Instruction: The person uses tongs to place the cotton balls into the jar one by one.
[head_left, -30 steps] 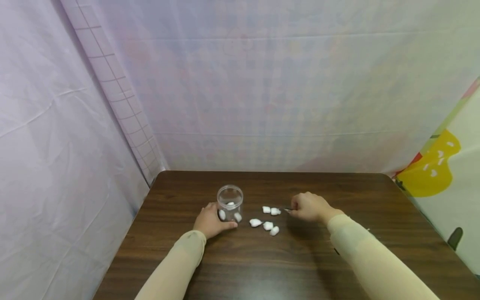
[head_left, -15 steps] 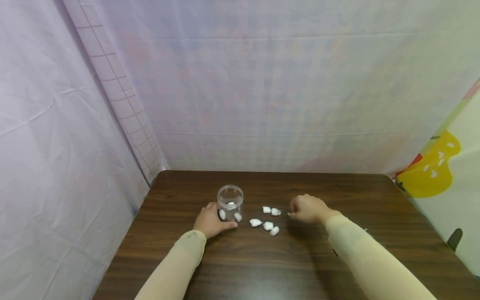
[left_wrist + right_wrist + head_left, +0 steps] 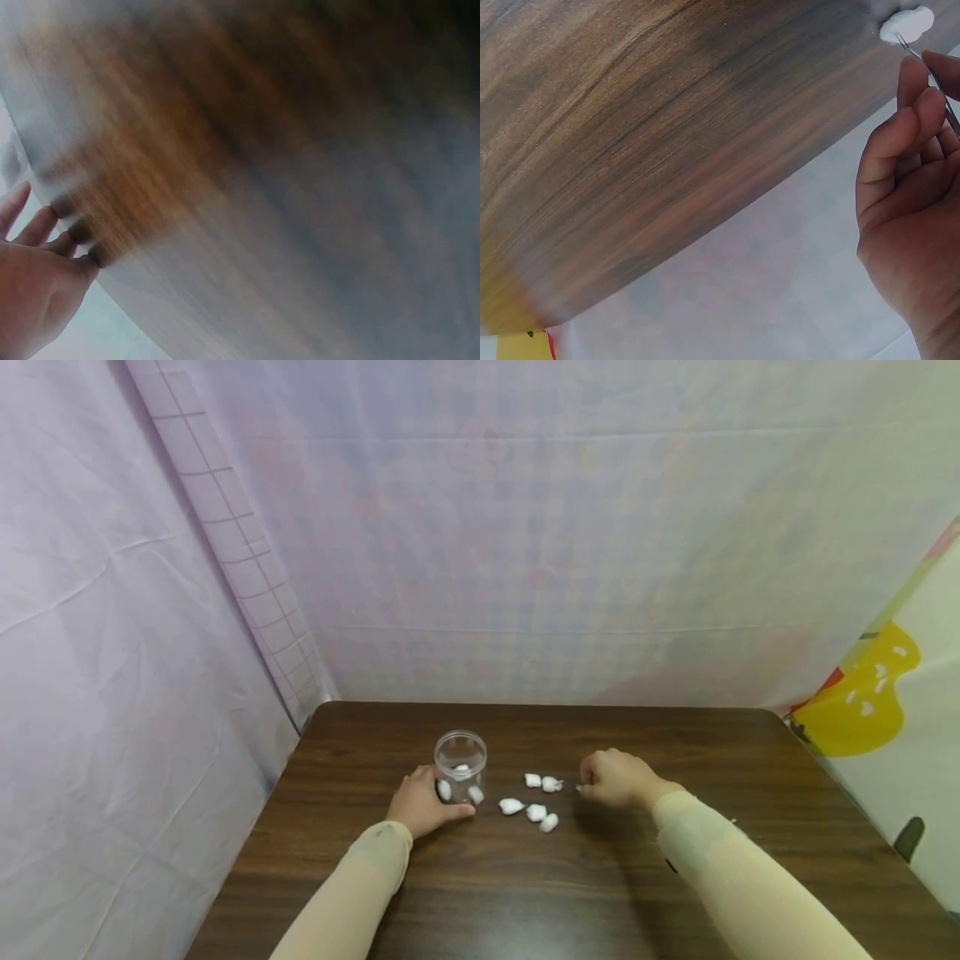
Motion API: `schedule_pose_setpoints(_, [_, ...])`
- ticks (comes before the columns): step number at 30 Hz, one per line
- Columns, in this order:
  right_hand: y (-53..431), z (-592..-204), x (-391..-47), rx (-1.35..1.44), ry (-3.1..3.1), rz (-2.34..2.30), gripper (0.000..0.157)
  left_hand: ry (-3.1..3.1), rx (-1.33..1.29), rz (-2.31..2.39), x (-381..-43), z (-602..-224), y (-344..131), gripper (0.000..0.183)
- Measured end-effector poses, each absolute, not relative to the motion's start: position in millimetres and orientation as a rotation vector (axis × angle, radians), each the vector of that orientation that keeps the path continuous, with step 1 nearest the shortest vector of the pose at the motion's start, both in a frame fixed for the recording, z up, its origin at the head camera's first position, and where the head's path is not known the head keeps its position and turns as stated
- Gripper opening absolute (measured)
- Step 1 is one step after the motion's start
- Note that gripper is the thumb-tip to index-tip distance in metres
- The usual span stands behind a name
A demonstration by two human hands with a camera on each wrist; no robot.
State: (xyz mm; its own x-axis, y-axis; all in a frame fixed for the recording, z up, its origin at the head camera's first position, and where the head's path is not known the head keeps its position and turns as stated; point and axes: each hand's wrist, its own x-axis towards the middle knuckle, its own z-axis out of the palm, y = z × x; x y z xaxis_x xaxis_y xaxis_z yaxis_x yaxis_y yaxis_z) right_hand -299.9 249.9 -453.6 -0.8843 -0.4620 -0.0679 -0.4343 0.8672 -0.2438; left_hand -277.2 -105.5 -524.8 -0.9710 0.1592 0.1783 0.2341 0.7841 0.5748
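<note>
On the dark wooden table stands an uncapped clear jar point(image 3: 461, 755) with several white cotton balls low inside. My left hand point(image 3: 422, 802) holds it from the left, thumb along the front; the far fingers are partly hidden. The jar cannot be made out in the left wrist view, where only the left hand point(image 3: 41, 277) shows. My right hand point(image 3: 618, 778) pinches metal tweezers point(image 3: 934, 81) between thumb and fingers. Their tips touch the edge of a cotton ball point(image 3: 907, 25) on the table; whether they grip it I cannot tell.
Several loose cotton balls point(image 3: 536, 812) lie right of the jar, in two short rows. A small dark object point(image 3: 671, 865) peeks out from under the right sleeve point(image 3: 720, 852). A pale curtain point(image 3: 540, 568) hangs behind the table's far edge.
The right hand has dropped very slightly, and the tweezers now reach the right-hand cotton ball from a slightly different angle. The left hand and the jar look still.
</note>
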Motion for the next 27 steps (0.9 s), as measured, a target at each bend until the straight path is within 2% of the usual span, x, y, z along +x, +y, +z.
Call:
schedule_pose_setpoints(8, [252.1, -445.8, -297.3, -0.726, 2.922, -0.384, 0.010, -2.847, -0.305, -0.934, -279.5, -529.6, -105.6, 0.083])
schedule_pose_setpoints(27, [247.2, -422.8, -302.2, -0.774, 2.973, -0.414, 0.009, -2.844, -0.310, -0.934, -278.8, -529.1, -105.7, 0.084])
